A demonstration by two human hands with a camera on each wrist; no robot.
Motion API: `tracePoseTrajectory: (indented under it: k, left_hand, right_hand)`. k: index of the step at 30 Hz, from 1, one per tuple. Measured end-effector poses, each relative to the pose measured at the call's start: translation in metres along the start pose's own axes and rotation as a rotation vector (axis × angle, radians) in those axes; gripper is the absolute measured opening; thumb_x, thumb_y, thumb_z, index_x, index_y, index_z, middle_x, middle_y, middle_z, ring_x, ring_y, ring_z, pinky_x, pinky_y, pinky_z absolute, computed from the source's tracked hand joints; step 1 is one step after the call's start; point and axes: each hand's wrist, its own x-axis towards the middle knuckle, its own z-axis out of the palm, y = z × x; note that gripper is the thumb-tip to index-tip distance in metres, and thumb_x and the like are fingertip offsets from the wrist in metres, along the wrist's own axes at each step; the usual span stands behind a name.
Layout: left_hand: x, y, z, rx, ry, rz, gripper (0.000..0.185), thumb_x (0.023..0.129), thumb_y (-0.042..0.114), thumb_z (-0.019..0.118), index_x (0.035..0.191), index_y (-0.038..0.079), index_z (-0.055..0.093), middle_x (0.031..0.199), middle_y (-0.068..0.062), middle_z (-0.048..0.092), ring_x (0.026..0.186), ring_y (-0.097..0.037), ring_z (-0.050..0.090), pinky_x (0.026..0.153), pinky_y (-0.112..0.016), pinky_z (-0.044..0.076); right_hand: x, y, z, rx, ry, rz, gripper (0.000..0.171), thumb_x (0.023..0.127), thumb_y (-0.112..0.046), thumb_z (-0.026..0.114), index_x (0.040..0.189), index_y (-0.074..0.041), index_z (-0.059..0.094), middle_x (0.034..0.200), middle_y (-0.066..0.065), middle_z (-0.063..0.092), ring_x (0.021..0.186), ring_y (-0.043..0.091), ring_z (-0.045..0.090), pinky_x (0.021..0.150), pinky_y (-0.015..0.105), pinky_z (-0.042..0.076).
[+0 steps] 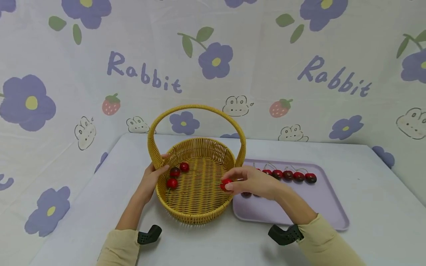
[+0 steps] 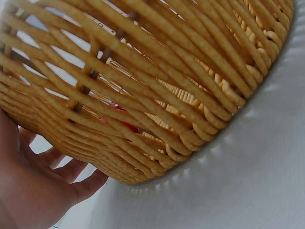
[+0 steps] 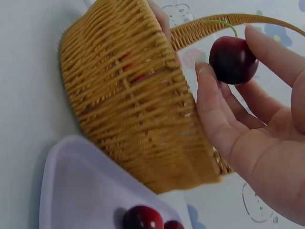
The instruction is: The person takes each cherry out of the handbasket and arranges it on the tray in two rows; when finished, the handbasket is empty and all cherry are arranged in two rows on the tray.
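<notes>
A yellow wicker basket (image 1: 199,207) with a tall hoop handle stands on the table, and three red cherries (image 1: 172,183) lie inside it at the left. My left hand (image 1: 154,176) rests against the basket's left rim, its fingers (image 2: 71,171) lying straight along the woven wall (image 2: 157,90). My right hand (image 1: 247,183) pinches a dark red cherry (image 3: 232,59) between thumb and fingertips, just over the basket's right rim (image 3: 138,100). Behind that hand a lilac tray (image 1: 319,207) carries a row of several more cherries (image 1: 287,174).
Another cherry (image 3: 143,218) lies on the tray's near corner (image 3: 71,181) in the right wrist view. A flower-and-rabbit printed cloth (image 1: 213,66) covers the table and hangs as a backdrop behind it. Black wrist mounts (image 1: 149,234) sit near the front edge.
</notes>
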Motion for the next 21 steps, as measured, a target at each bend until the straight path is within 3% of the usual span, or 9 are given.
tracePoseTrajectory:
  k: [4, 13, 19, 21]
  left_hand:
    - [0.0, 0.0, 0.0, -0.003, -0.001, -0.005, 0.046, 0.101, 0.014, 0.046, 0.145, 0.009, 0.035, 0.147, -0.016, 0.034, 0.135, -0.029, 0.028, 0.11, -0.049, 0.014]
    - [-0.001, 0.002, 0.001, 0.003, 0.006, -0.006, 0.045, 0.101, 0.014, 0.047, 0.144, 0.009, 0.036, 0.146, -0.016, 0.035, 0.133, -0.03, 0.03, 0.11, -0.049, 0.016]
    - [0.0, 0.0, 0.0, 0.0, 0.005, -0.01, 0.045, 0.101, 0.013, 0.046, 0.144, 0.008, 0.035, 0.145, -0.017, 0.035, 0.133, -0.029, 0.029, 0.11, -0.049, 0.015]
    - [0.0, 0.0, 0.0, 0.003, 0.005, -0.008, 0.045, 0.101, 0.013, 0.045, 0.144, 0.008, 0.035, 0.145, -0.017, 0.035, 0.133, -0.03, 0.029, 0.11, -0.049, 0.015]
  right_hand:
    - [-0.008, 0.008, -0.007, 0.037, 0.009, 0.0, 0.039, 0.09, -0.028, 0.067, 0.121, -0.006, 0.06, 0.108, 0.011, 0.063, 0.098, 0.035, 0.06, 0.088, 0.049, 0.045]
    - [-0.028, 0.029, -0.028, 0.262, -0.04, -0.033, 0.036, 0.092, -0.015, 0.064, 0.122, 0.002, 0.055, 0.12, 0.019, 0.055, 0.104, 0.034, 0.06, 0.091, 0.043, 0.047]
    - [-0.043, 0.042, -0.042, 0.261, -0.012, -0.016, 0.037, 0.088, -0.007, 0.067, 0.122, 0.002, 0.054, 0.117, 0.018, 0.052, 0.107, 0.04, 0.058, 0.092, 0.041, 0.046]
    - [-0.047, 0.045, -0.046, 0.238, 0.021, 0.0, 0.039, 0.088, -0.008, 0.068, 0.122, 0.002, 0.053, 0.114, 0.015, 0.055, 0.103, 0.035, 0.06, 0.09, 0.04, 0.047]
